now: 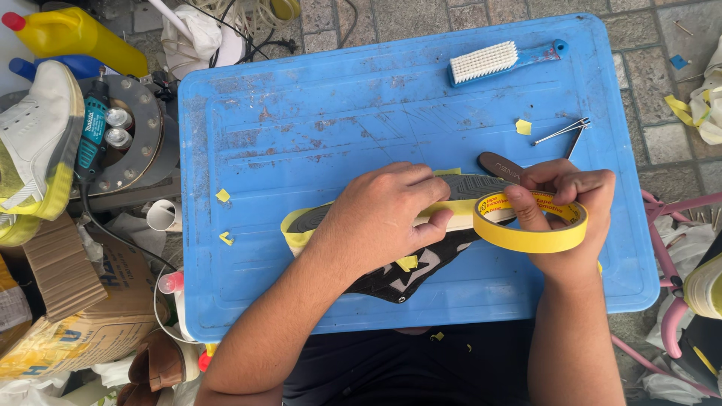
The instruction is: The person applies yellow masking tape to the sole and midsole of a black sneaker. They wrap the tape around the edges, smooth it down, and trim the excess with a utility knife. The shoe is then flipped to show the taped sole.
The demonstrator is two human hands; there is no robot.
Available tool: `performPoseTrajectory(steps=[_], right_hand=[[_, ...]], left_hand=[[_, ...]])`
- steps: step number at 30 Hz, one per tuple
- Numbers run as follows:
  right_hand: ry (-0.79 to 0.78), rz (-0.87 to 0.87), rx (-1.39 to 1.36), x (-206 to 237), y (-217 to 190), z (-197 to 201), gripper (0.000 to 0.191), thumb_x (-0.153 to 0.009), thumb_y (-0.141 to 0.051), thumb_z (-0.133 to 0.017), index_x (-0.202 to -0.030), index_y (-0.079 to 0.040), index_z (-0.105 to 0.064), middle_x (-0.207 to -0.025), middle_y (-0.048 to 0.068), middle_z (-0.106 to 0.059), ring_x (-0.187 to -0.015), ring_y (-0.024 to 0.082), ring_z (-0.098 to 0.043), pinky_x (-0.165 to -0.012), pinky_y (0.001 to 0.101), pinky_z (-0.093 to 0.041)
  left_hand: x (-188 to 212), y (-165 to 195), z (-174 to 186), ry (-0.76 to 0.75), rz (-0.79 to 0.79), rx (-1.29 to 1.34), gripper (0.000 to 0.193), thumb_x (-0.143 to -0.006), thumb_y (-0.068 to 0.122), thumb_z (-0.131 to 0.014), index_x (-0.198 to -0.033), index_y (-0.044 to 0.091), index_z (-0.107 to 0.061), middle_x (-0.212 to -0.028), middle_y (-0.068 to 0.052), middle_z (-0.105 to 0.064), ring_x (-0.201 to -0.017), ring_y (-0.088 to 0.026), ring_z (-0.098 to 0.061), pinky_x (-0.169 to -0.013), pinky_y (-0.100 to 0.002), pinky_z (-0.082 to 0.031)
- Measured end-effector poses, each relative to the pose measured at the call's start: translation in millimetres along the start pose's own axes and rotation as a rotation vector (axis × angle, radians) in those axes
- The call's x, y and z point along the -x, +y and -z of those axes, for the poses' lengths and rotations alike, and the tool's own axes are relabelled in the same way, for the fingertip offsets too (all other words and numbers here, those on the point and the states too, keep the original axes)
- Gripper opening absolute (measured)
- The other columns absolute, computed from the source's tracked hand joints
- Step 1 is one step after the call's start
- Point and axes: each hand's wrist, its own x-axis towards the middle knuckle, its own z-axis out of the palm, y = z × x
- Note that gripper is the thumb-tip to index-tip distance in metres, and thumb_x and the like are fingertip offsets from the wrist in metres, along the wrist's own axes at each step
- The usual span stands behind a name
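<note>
Lying sole-up, shoe (459, 197) points right under left hand (383, 214).

Both forearms are bare from the elbows down, with no sleeves, gloves, watch or rings showing on them. The left hand (380, 218) and right hand (565, 207) have short, plain fingernails. At the bottom edge of the view, between the arms, the person wears a dark, navy-black garment (406, 368) with a few small yellow scraps stuck to it.
</note>
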Motion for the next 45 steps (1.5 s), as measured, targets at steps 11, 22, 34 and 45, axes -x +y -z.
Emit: performPoseTrajectory(steps=[11, 22, 34, 45], right_hand=[[0.019, 0.061, -0.028, 5, 10, 5, 0.054, -0.105, 0.005, -0.079, -0.109, -0.011, -0.028, -0.101, 0.019, -0.062, -0.083, 0.013, -0.062, -0.077, 0.0224, -0.056], [0.044, 0.070, -0.013, 5, 13, 0, 0.048, -0.108, 0.001, -0.082, -0.116, -0.008, -0.036, -0.096, 0.014, -0.062, -0.080, 0.013, -0.062, -0.077, 0.0226, -0.056], [0.097, 0.032, 0.126, 8, 6, 6, 0.036, -0.104, -0.007, -0.086, -0.108, -0.001, -0.051, -0.096, 0.012, -0.069, -0.082, 0.013, -0.068, -0.076, 0.0222, -0.057], [0.148, -0.017, 0.115, 2, -6, 1, 0.033, -0.100, -0.003, -0.083, -0.103, -0.001, -0.049, -0.092, 0.012, -0.065, -0.079, 0.009, -0.061, -0.072, 0.0202, -0.051]], left_hand=[[-2, 0, 4, -0.032, 0.010, 0.075, 0.020, -0.089, 0.026, -0.076, -0.096, 0.008, -0.074, -0.084, -0.003, -0.070, -0.075, -0.020, -0.069, -0.067, -0.037, -0.057], [-2, 4, 2, 0.036, 0.021, -0.047, 0.021, -0.086, 0.028, -0.076, -0.092, 0.008, -0.073, -0.080, -0.003, -0.066, -0.077, -0.020, -0.068, -0.066, -0.039, -0.058], [-13, 14, 9, -0.007, 0.036, 0.120, 0.012, -0.083, 0.017, -0.072, -0.092, 0.009, -0.070, -0.089, -0.006, -0.067, -0.085, -0.027, -0.069, -0.073, -0.042, -0.056], [-20, 6, 27, -0.092, 0.152, 0.370, 0.015, -0.082, 0.020, -0.078, -0.092, 0.010, -0.078, -0.087, -0.003, -0.074, -0.077, -0.019, -0.074, -0.071, -0.033, -0.059]])
